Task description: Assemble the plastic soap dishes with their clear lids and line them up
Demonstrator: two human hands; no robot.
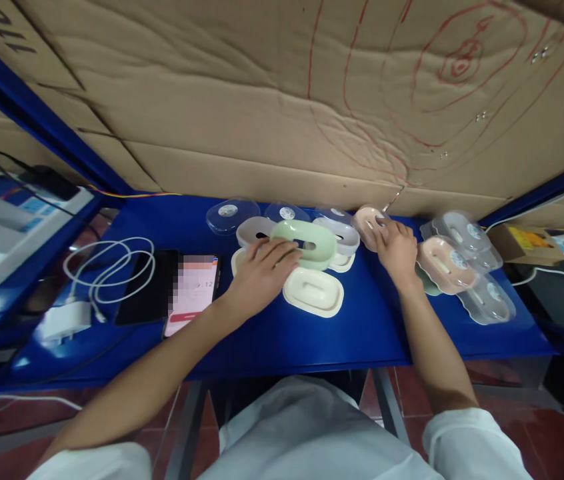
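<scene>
My left hand (272, 260) is closed on the left end of a pale green oval plastic dish (325, 243) with a slot in its middle. The thumb is hidden under the fingers. That dish lies tilted over two light grey oval dishes (349, 239). My right hand (396, 250) grips the right side of a peach oval dish (368, 223) near the cardboard. In front of the green dish lies a cream oval piece (313, 293) with a raised centre. More cream pieces (345, 261) show partly beneath the grey dishes. Behind them are clear lids (232, 217) with round labels.
On the right of the blue table (352, 340), clear-lidded sets (447, 267) are piled together. To the left lie a phone (195, 290), a dark flat device (145, 290), and a white charger (67, 320) with coiled cable. A cardboard sheet (212, 120) stands along the back.
</scene>
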